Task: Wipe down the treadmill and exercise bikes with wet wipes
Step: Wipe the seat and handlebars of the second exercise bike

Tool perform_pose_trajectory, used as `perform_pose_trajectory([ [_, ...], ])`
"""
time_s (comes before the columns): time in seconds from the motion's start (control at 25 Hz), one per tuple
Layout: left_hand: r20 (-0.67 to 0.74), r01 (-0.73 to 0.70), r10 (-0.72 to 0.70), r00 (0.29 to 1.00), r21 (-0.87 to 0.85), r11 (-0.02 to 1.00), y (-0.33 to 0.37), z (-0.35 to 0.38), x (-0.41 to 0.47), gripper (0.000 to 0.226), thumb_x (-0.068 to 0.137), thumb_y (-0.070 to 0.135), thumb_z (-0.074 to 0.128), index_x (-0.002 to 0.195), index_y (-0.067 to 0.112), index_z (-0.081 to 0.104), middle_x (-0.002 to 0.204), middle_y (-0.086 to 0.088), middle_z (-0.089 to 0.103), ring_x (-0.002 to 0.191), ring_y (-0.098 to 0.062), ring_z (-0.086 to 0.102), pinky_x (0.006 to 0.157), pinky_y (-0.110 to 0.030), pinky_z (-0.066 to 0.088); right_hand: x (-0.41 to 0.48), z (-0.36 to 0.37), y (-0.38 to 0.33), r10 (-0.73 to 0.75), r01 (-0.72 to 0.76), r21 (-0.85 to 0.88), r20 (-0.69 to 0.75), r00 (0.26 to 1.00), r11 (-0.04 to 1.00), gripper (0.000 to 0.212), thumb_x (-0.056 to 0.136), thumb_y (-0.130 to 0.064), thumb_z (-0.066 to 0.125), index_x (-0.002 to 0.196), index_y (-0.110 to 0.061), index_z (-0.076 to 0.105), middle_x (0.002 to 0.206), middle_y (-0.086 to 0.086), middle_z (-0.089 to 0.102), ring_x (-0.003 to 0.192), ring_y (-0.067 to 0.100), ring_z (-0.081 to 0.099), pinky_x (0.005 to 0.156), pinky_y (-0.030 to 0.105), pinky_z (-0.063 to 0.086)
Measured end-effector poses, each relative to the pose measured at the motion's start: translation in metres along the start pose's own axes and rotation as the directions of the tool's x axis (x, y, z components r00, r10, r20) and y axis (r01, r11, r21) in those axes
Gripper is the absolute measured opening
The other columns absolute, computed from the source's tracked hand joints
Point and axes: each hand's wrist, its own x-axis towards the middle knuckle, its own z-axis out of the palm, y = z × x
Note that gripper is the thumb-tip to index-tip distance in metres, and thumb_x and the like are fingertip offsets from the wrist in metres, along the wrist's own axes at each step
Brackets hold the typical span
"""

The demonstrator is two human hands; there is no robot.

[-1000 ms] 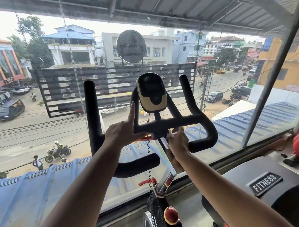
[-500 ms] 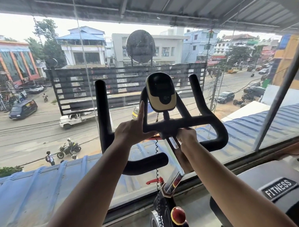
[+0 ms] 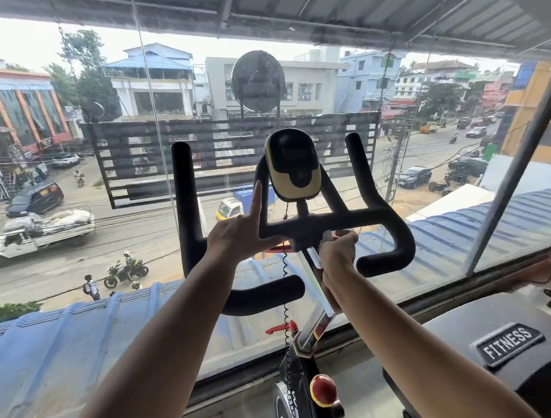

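Note:
A black exercise bike handlebar [image 3: 375,210] with a black-and-cream console [image 3: 292,163] stands before the window. My left hand [image 3: 237,237] grips the crossbar left of the console mount, with the index finger pointing up and the thumb lying along the bar. My right hand [image 3: 337,253] is closed around the shiny stem [image 3: 320,314] just under the crossbar. A bit of white wet wipe [image 3: 327,236] shows at the top of that fist. A coiled cable [image 3: 285,303] hangs down from the console.
A large glass window [image 3: 81,280] stands right behind the bike, with a street and a blue roof outside. A black machine housing marked FITNESS [image 3: 507,344] sits at lower right. A red knob [image 3: 322,390] sticks out of the bike frame below.
Both hands stay at nearly the same spots on the bike. The view swung a little to the right and then steadied, and the street traffic moved on.

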Motion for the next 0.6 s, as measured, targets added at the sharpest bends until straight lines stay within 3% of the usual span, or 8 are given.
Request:
perform_pose_trajectory([
  [0.08, -0.007, 0.004, -0.004, 1.0, 0.014, 1.0, 0.001, -0.001, 0.0, 0.118, 0.081, 0.077, 0.05, 0.151, 0.021, -0.028, 0.086, -0.008, 0.071, 0.053, -0.016, 0.047, 0.054, -0.028, 0.039, -0.006, -0.002, 0.003, -0.06, 0.06, -0.018, 0.042, 0.997, 0.998, 0.028, 0.095, -0.006, 0.05, 0.121, -0.006, 0.039, 0.109, 0.02, 0.061, 0.096, 0.03, 0.063, 0.077, 0.035, 0.05],
  [0.16, -0.006, 0.0, 0.0, 1.0, 0.022, 1.0, 0.001, -0.001, 0.001, 0.118, 0.081, 0.077, 0.049, 0.151, 0.02, -0.027, 0.086, -0.008, 0.07, 0.052, -0.015, 0.045, 0.053, -0.028, 0.037, -0.015, -0.009, 0.005, -0.249, 0.256, -0.082, 0.089, 0.965, 0.963, 0.024, 0.095, -0.012, 0.057, 0.113, -0.008, 0.042, 0.092, 0.008, 0.064, 0.08, 0.019, 0.062, 0.067, 0.025, 0.051],
  [0.24, -0.018, 0.007, -0.007, 1.0, 0.018, 1.0, 0.0, 0.001, 0.002, 0.118, 0.08, 0.078, 0.048, 0.151, 0.021, -0.027, 0.088, -0.009, 0.07, 0.056, -0.018, 0.049, 0.055, -0.03, 0.039, -0.02, -0.012, 0.007, -0.485, 0.49, -0.163, 0.068, 0.872, 0.857, 0.025, 0.091, -0.009, 0.063, 0.108, -0.006, 0.045, 0.086, 0.0, 0.059, 0.074, 0.011, 0.058, 0.058, 0.011, 0.046],
  [0.32, -0.021, 0.012, -0.012, 1.0, 0.018, 1.0, 0.0, 0.002, 0.002, 0.118, 0.08, 0.08, 0.047, 0.151, 0.022, -0.027, 0.085, -0.009, 0.07, 0.057, -0.02, 0.051, 0.056, -0.031, 0.041, -0.017, -0.012, 0.013, -0.646, 0.629, -0.257, 0.026, 0.763, 0.733, 0.024, 0.088, -0.002, 0.064, 0.107, -0.002, 0.05, 0.092, 0.005, 0.059, 0.081, 0.013, 0.057, 0.06, 0.007, 0.042],
  [0.44, -0.033, 0.017, -0.017, 0.999, 0.008, 1.0, -0.002, 0.005, 0.001, 0.119, 0.078, 0.082, 0.046, 0.15, 0.024, -0.029, 0.072, -0.005, 0.065, 0.054, -0.019, 0.055, 0.053, -0.03, 0.046, -0.021, -0.014, 0.021, -0.667, 0.686, -0.365, 0.2, 0.718, 0.629, 0.009, 0.092, -0.002, 0.056, 0.101, -0.003, 0.057, 0.091, 0.003, 0.057, 0.088, 0.014, 0.053, 0.066, 0.009, 0.037],
  [0.52, -0.044, 0.024, -0.024, 0.999, -0.007, 1.0, -0.001, 0.007, 0.001, 0.121, 0.075, 0.084, 0.046, 0.148, 0.027, -0.032, 0.071, -0.004, 0.065, 0.055, -0.022, 0.059, 0.056, -0.032, 0.053, -0.024, -0.019, 0.021, -0.692, 0.782, -0.368, 0.371, 0.62, 0.503, 0.01, 0.089, 0.002, 0.058, 0.095, -0.004, 0.063, 0.091, 0.007, 0.063, 0.09, 0.019, 0.056, 0.069, 0.013, 0.038],
  [0.6, -0.068, 0.032, -0.033, 0.997, -0.01, 0.999, 0.001, 0.008, 0.001, 0.122, 0.075, 0.085, 0.047, 0.147, 0.029, -0.033, 0.07, -0.004, 0.063, 0.058, -0.024, 0.06, 0.058, -0.034, 0.054, -0.025, -0.025, 0.012, -0.708, 0.827, -0.362, 0.433, 0.558, 0.431, 0.014, 0.085, 0.003, 0.063, 0.096, -0.005, 0.066, 0.096, 0.009, 0.067, 0.092, 0.02, 0.058, 0.071, 0.016, 0.045],
])
